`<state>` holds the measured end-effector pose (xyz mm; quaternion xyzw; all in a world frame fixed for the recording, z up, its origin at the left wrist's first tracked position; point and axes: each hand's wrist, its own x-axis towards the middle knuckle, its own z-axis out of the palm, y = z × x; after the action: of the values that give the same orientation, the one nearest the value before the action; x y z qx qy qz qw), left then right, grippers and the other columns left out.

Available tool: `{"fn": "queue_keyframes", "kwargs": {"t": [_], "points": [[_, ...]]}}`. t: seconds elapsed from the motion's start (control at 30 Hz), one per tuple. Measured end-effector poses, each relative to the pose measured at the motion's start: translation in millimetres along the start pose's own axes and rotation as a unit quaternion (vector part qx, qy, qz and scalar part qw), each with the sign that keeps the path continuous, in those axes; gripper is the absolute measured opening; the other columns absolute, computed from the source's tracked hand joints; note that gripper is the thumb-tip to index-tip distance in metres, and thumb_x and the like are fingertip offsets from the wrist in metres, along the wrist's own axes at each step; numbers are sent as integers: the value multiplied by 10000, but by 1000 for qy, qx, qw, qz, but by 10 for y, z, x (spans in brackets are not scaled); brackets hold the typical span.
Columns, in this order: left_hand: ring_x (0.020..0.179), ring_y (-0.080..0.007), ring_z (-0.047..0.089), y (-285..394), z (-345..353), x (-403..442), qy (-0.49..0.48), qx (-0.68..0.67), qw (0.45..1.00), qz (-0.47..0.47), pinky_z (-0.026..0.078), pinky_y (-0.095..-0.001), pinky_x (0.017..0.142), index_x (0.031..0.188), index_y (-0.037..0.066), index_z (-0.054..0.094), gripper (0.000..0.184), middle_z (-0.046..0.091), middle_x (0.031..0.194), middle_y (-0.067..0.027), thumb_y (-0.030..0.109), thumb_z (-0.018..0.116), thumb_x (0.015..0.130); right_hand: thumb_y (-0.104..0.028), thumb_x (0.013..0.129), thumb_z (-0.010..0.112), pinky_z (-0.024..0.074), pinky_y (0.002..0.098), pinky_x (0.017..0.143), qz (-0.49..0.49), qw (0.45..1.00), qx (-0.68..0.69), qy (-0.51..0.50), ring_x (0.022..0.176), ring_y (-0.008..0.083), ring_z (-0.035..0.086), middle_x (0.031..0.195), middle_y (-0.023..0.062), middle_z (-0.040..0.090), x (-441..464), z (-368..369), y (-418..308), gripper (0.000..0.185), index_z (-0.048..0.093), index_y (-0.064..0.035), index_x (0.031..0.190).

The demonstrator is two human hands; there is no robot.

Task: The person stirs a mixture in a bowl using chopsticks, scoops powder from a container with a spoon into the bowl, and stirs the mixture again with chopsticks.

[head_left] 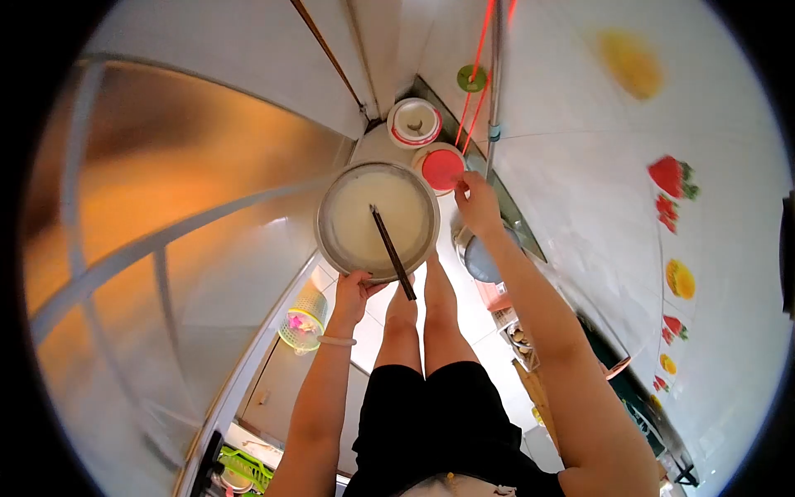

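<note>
- Here's the left hand point(354, 298), clamped on the near rim of a wide metal bowl point(324, 217), thumb up on the edge, fingers tucked beneath!
- Over to the right hand point(479, 203): it's up beside the bowl's right side, just off the rim, fingers bent in toward the thumb. Whether they meet or pinch anything, I cannot tell.
- The bowl itself hangs out in front of the person, above the knees, and inside it sits a pale, milky mixture point(352, 211).
- Dark chopsticks point(391, 248) lean in there, tips near the middle of the mixture, thick ends poking out past the near rim.
- Just below the left hand, a pale band point(337, 340) rings the wrist.
- Beyond the bowl, a container with a red top point(442, 169) stands close to the right fingers in this view; past it, a white round container point(416, 123) with a red edge.
- Down left, a pale basket point(303, 319) with something pink in it.
- And out right, the white wall point(580, 182) carries strawberry stickers point(672, 177) and lemon ones, in a line running down!
</note>
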<state>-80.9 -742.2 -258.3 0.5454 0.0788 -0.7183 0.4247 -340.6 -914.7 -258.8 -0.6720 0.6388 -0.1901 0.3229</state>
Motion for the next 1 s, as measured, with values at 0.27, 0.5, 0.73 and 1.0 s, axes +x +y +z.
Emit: {"fn": "queue_keyframes", "kwargs": {"t": [0.27, 0.5, 0.73, 1.0], "points": [[962, -329, 681, 37, -67, 656, 24, 4, 1000, -14, 604, -473, 836, 1203, -15, 461, 381, 645, 1105, -167, 2, 493, 824, 4, 842, 591, 531, 364, 796, 25, 997, 12, -66, 907, 277, 670, 1003, 157, 669, 548, 480, 435, 226, 653, -18, 1058], [967, -333, 668, 164, -516, 1438, 8, 9, 1000, -2, 610, -452, 814, 1253, 3, 419, 449, 619, 1127, -173, 16, 512, 814, -41, 813, 597, 524, 429, 773, -9, 996, -70, -53, 910, 336, 645, 996, 158, 652, 1306, 1080, 1091, 211, 669, -63, 1010], [946, -332, 673, 555, -480, 1837, 10, 58, 998, 28, 623, -408, 758, 1277, -49, 423, 481, 614, 1133, -191, 2, 483, 802, -56, 829, 555, 533, 442, 818, -72, 966, -209, -133, 965, 352, 654, 1012, 191, 673, 2073, 1821, 1593, 197, 691, -36, 971], [935, -319, 688, 383, -576, 2126, 6, 20, 1000, 10, 636, -417, 737, 1286, -45, 440, 471, 635, 1138, -187, 22, 495, 823, -102, 813, 555, 546, 432, 843, 0, 874, -356, -332, 989, 353, 676, 1045, 194, 701, 2571, 2504, 2081, 278, 722, -32, 1023]]}}
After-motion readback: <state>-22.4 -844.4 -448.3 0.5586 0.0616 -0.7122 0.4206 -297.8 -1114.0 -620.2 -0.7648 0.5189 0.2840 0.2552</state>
